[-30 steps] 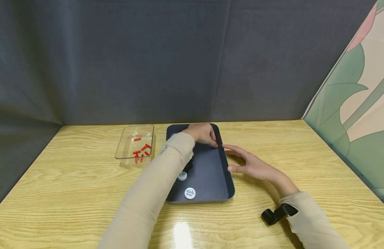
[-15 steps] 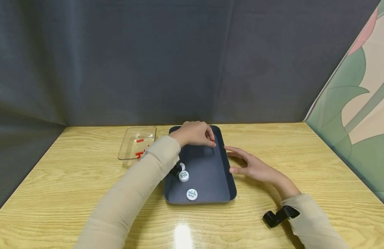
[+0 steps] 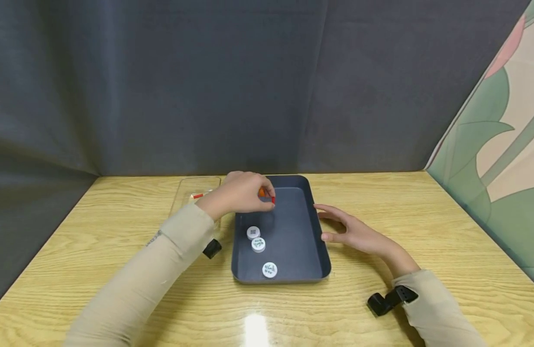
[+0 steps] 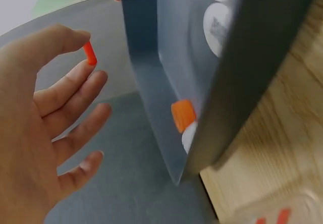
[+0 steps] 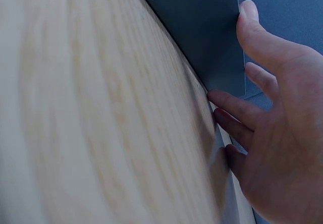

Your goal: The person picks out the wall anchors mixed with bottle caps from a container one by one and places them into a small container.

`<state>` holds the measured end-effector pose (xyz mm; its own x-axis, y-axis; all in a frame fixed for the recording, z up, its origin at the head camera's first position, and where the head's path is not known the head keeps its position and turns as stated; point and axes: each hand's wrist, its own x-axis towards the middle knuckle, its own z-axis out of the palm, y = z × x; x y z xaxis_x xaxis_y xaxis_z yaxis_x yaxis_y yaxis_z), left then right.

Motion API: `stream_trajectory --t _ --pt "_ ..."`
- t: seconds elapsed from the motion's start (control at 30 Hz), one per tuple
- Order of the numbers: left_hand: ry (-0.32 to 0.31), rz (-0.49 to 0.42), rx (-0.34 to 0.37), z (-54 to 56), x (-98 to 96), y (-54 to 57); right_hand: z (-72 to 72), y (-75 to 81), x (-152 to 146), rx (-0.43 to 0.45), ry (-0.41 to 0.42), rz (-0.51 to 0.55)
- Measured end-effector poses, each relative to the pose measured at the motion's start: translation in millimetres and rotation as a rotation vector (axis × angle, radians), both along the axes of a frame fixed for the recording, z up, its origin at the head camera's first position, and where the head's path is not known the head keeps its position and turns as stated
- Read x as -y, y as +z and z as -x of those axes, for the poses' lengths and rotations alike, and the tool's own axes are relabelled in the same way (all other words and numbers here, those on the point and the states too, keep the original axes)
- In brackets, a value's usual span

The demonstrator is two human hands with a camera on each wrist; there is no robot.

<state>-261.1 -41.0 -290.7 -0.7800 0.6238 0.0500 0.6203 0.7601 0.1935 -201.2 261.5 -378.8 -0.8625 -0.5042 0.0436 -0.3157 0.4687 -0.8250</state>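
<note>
My left hand (image 3: 242, 192) is over the left side of the dark grey tray (image 3: 294, 231). Between thumb and index fingertip it pinches a small red stick (image 4: 90, 53), the other fingers spread apart. My right hand (image 3: 355, 232) rests at the tray's right wall, thumb and fingertips against the outside. Inside the tray lie three white discs with markings: one disc (image 3: 253, 233) beside a second disc (image 3: 258, 245), and a third disc (image 3: 269, 270) at the near end. A ridged orange piece (image 4: 183, 115) with something white beside it sits toward the far end, partly hidden by my left hand in the head view.
Left of the tray stands a clear plastic box (image 3: 199, 178), mostly behind my left forearm, with a red stick (image 3: 198, 195) showing in it. A dark grey curtain (image 3: 206, 86) closes off the back of the wooden table (image 3: 284, 313). Each wrist wears a black camera.
My left hand has moved left and up from the tray's far right corner, carrying the red stick, which came into sight at its fingertips. The white discs are uncovered. My right hand has stayed put.
</note>
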Motion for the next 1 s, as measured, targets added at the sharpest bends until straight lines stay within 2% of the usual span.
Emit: stream_trajectory --t 0.17,0.33,0.5,0.77,1.0 --pt "0.032 -0.105 -0.065 -10.6 26.7 2.7 1.4 0.0 -1 0.002 0.001 -0.006" --pt "0.113 -0.197 -0.097 -20.6 54.5 5.8 2.8 0.4 -1 0.009 0.007 0.000" --pt "0.197 -0.269 -0.114 -24.3 80.8 5.0 4.1 1.1 -3 0.014 0.004 0.007" --pt "0.286 -0.288 -0.098 -26.2 110.0 -7.1 4.3 1.0 -5 0.025 -0.003 0.005" --pt "0.298 -0.266 -0.110 -26.8 126.6 -19.0 3.8 0.7 -5 0.023 0.001 0.012"
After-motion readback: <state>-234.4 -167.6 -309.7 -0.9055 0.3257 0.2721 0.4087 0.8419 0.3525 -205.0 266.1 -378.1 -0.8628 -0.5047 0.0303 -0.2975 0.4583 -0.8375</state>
